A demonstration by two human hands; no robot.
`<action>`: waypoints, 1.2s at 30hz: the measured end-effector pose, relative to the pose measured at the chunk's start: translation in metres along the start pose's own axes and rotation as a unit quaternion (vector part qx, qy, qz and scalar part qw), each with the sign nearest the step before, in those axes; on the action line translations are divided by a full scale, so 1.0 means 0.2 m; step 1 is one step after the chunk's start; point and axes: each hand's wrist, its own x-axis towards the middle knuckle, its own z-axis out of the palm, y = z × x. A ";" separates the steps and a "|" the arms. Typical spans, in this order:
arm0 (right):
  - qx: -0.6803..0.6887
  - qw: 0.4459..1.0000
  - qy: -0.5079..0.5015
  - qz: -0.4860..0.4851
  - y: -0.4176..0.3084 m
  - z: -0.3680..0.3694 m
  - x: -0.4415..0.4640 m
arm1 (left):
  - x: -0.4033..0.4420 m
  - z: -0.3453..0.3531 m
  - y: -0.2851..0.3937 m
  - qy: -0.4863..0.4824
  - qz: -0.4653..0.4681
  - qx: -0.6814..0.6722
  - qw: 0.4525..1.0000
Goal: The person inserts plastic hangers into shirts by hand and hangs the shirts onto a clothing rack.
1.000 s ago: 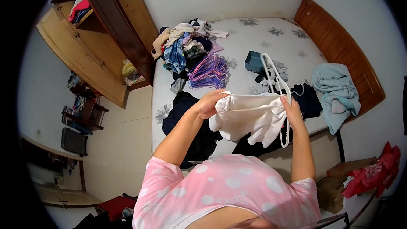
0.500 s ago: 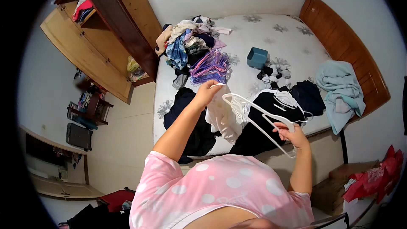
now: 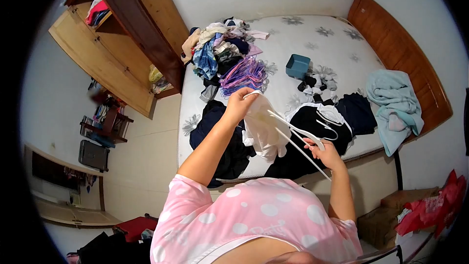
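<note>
My left hand (image 3: 240,105) is closed on the top edge of a white garment (image 3: 264,134), which hangs down in front of me. My right hand (image 3: 325,154) grips a white hanger (image 3: 298,132); its far end reaches into or behind the garment, and I cannot tell which. Beneath them on the bed lie dark clothes (image 3: 220,142) to the left and a black garment with white trim (image 3: 312,122) to the right. Purple and pink hangers (image 3: 244,76) are heaped beyond my left hand.
On the bed (image 3: 283,36) are a clothes pile (image 3: 210,49), a teal box (image 3: 297,66), small black and white items (image 3: 317,84) and a light blue cloth (image 3: 393,100). An open wardrobe (image 3: 141,29) stands left; cardboard boxes (image 3: 383,222) and a red bag (image 3: 430,208) are lower right.
The hanger left the right side of the garment, and my right hand let go of the cloth. The hanger then moved left, its far end now at the garment.
</note>
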 end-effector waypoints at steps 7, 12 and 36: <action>0.044 0.997 -0.061 0.012 -0.01 0.00 0.01 | 0.07 -0.05 -0.09 0.026 0.037 0.073 0.996; 0.012 1.000 -0.001 -0.007 0.00 0.10 0.13 | 0.03 0.02 -0.01 0.008 0.073 0.104 0.992; -0.027 0.990 0.099 -0.097 0.05 0.14 0.18 | 0.05 0.14 0.21 -0.208 0.444 0.461 0.740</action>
